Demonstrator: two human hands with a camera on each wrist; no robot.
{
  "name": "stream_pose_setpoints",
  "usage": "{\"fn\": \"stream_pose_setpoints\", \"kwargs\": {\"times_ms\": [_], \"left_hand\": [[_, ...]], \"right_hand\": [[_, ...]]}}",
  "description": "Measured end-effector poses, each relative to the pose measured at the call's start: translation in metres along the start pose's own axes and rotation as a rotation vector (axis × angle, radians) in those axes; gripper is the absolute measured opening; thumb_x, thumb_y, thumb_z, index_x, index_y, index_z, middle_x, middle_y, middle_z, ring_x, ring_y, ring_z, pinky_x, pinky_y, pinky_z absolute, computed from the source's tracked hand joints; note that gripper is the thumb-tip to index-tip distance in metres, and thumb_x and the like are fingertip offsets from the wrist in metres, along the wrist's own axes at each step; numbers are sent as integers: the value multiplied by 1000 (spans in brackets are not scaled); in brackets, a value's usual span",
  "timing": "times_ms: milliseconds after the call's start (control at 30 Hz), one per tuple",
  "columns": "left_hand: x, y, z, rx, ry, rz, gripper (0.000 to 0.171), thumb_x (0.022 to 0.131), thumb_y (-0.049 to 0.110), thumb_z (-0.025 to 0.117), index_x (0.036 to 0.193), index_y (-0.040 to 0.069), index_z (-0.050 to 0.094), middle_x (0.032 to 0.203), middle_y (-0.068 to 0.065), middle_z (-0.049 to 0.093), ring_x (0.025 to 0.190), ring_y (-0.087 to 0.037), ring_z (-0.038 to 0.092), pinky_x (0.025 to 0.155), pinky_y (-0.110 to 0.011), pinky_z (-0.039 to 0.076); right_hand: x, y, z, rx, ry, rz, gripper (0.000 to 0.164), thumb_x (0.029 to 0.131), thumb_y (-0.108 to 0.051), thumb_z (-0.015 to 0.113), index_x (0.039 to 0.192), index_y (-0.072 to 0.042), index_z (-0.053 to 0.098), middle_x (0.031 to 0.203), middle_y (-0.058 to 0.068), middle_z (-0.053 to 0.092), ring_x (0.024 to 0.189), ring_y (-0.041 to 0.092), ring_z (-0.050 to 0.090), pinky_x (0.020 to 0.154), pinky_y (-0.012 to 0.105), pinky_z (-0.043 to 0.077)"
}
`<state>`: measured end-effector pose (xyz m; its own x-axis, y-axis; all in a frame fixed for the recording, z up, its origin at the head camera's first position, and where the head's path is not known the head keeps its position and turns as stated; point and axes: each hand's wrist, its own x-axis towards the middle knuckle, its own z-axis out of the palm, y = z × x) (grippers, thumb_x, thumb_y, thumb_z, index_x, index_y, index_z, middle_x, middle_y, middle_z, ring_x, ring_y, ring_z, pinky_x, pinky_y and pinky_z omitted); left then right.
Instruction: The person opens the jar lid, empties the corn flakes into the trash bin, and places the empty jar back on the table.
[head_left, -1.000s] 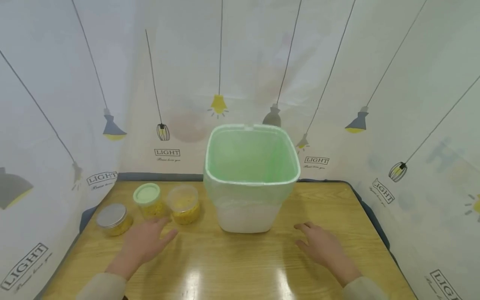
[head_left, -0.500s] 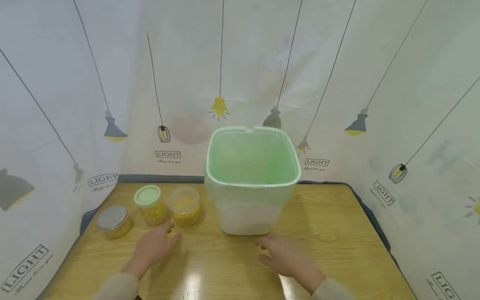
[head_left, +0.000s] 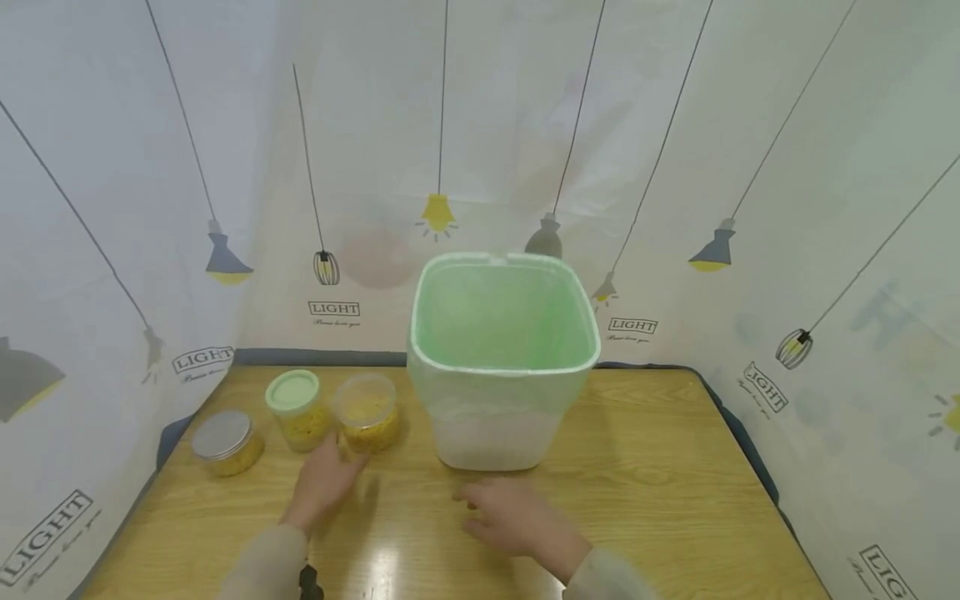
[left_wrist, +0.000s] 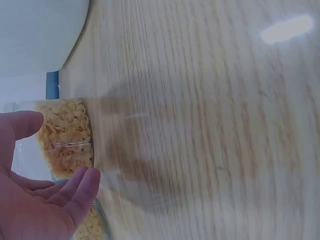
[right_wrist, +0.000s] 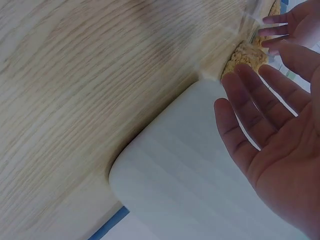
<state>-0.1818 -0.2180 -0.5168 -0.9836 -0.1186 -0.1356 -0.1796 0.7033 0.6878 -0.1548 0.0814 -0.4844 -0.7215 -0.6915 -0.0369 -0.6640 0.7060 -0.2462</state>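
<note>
My left hand [head_left: 326, 482] is close in front of a clear-lidded jar [head_left: 367, 414] of yellow flakes, thumb and fingers spread. In the left wrist view, the thumb and fingers [left_wrist: 82, 195] stand apart on either side of the flake-filled jar [left_wrist: 69, 137]. Beside it is a taller jar with a pale green lid [head_left: 293, 392], partly hidden by the hand. My right hand [head_left: 513, 517] hovers over the table in front of a pale green and white bin [head_left: 495, 429], holding nothing. Loosely extended fingers [right_wrist: 240, 135] show in the right wrist view.
A low jar with a silver lid [head_left: 223, 437] stands at the far left, also with yellow contents. All these things rest on a wooden table [head_left: 660, 492]. A pale curtain [head_left: 480, 125] printed with hanging lamps encloses the back and sides.
The right hand has moved left, from beside the bin to in front of it. The left hand has moved slightly right, up to the clear-lidded jar. Jars and bin have stayed put.
</note>
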Motion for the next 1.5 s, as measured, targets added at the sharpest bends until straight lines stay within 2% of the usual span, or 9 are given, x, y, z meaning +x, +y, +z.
{"fn": "stream_pose_setpoints", "kwargs": {"times_ms": [200, 367, 567, 767, 867, 967, 1167, 1267, 1500], "left_hand": [[17, -1, 14, -143, 13, -37, 87, 94, 40, 61, 154, 1, 11, 157, -27, 24, 143, -47, 26, 116, -62, 23], [26, 3, 25, -281, 78, -25, 89, 89, 29, 71, 152, -1, 15, 154, -27, 30, 143, -44, 27, 119, -59, 21], [30, 17, 36, -487, 149, -35, 95, 83, 14, 76, 151, -2, 12, 150, -28, 31, 142, -43, 29, 120, -56, 21], [36, 18, 45, -467, 232, -113, 109, 77, 19, 82, 152, -2, 6, 150, -32, 23, 141, -47, 22, 119, -60, 19], [40, 17, 48, -534, 225, -132, 110, 76, 18, 82, 150, -1, 2, 152, -32, 19, 142, -47, 22, 120, -58, 18], [45, 13, 52, -602, 235, -119, 113, 75, 14, 83, 150, 2, -1, 154, -30, 18, 143, -45, 24, 121, -55, 18], [52, 7, 54, -519, 312, -7, 107, 68, 16, 89, 149, 2, 20, 147, -24, 36, 137, -40, 35, 118, -54, 27], [47, 4, 49, -504, 265, 3, 107, 70, 24, 88, 150, 3, 19, 148, -23, 37, 138, -40, 36, 118, -55, 28], [27, -5, 32, -490, 104, 13, 117, 72, 36, 86, 154, 9, 7, 155, -19, 27, 143, -36, 28, 120, -53, 23]], "right_hand": [[8, -6, 3, -45, -1, -27, 31, 92, -33, 65, 121, -23, 65, 107, -8, 72, 94, 5, 67, 78, 25, 55], [14, -10, 7, -130, 38, -55, 30, 91, -35, 65, 119, -25, 66, 110, -11, 71, 95, 6, 67, 79, 24, 55], [19, -13, 6, -139, 48, -42, 29, 91, -35, 65, 119, -26, 66, 110, -13, 71, 92, 4, 67, 77, 22, 55], [21, -12, 8, -91, 6, -38, 30, 92, -35, 64, 120, -26, 66, 111, -12, 71, 89, 2, 66, 76, 20, 54], [21, -11, 9, -78, -1, -40, 30, 93, -35, 63, 121, -25, 66, 111, -12, 71, 86, 1, 66, 74, 19, 54], [20, -10, 8, -73, -6, -44, 31, 93, -35, 63, 121, -24, 66, 107, -11, 72, 81, -1, 64, 70, 18, 53], [21, -8, 3, -34, -12, -28, 31, 92, -33, 64, 122, -23, 66, 96, -11, 73, 65, -4, 55, 59, 12, 46], [22, -8, 1, -33, 0, -39, 31, 92, -33, 65, 122, -23, 66, 97, -10, 73, 65, -4, 56, 59, 12, 46], [19, -5, 0, -57, 5, -23, 34, 92, -36, 65, 124, -25, 64, 113, -9, 70, 89, 3, 65, 74, 19, 54]]}}
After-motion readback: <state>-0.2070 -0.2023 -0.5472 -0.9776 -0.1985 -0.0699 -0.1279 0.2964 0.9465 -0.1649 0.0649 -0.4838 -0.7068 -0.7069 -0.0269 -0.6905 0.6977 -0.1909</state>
